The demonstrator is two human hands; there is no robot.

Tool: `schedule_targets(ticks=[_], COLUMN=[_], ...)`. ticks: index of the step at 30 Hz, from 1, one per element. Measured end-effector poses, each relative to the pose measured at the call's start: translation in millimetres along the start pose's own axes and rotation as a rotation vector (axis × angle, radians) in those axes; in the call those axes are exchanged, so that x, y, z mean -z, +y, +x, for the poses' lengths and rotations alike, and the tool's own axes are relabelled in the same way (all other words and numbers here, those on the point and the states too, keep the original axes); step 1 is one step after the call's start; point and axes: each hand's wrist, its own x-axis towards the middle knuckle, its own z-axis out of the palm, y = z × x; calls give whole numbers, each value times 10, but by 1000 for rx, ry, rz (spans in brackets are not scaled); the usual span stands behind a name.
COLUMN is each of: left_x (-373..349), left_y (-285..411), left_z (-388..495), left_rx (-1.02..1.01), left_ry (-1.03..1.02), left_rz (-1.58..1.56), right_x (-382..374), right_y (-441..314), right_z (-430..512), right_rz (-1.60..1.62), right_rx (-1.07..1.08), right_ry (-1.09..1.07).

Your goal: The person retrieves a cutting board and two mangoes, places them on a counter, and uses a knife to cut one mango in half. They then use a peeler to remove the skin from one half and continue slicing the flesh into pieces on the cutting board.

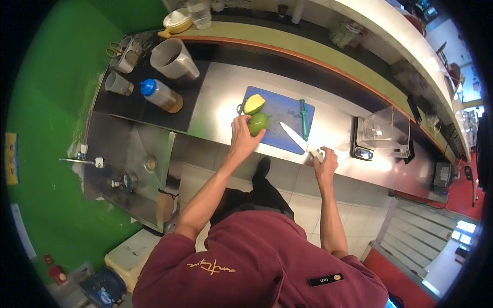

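My left hand (244, 138) has its thumb and fingers around a green mango (258, 124) at the left side of a blue cutting board (276, 135). Right behind that fruit lies a mango piece (254, 104) with its yellow flesh exposed. In my right hand (326, 163) is the white handle of a kitchen knife (294, 135). Its blade points up and left over the board's near edge, apart from the mango. A green-handled peeler (304, 119) rests along the board's right side.
A clear container on a kitchen scale (363, 153) stands right. To the left are a plastic pitcher (169, 57), a blue-capped squeeze bottle (163, 96), a measuring cup (118, 84) and a sink (134, 154). A citrus juicer (178, 21) sits on the raised ledge (269, 40).
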Motion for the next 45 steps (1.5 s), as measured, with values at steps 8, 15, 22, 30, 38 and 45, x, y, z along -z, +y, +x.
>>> schedule_targets(ticks=[8, 15, 22, 30, 38, 45], left_x=[-321, -213, -570, -344, -496, -576], left_y=[-28, 537, 25, 27, 183, 269], left_z=[44, 130, 208, 17, 138, 137], left_rx=[17, 66, -143, -300, -186, -171], left_ry=[38, -9, -59, -172, -121, -71], left_rz=[212, -140, -298, -25, 44, 102], right_x=[-161, 123, 572, 424, 457, 439], right_y=[70, -152, -650, -681, -781, -744], right_z=[119, 86, 71, -252, -380, -442], right_rz=[56, 407, 723, 468, 494, 473], right_rx=[127, 41, -387, -153, -156, -88], right_ry=[-117, -80, -422, -500, -520, -513])
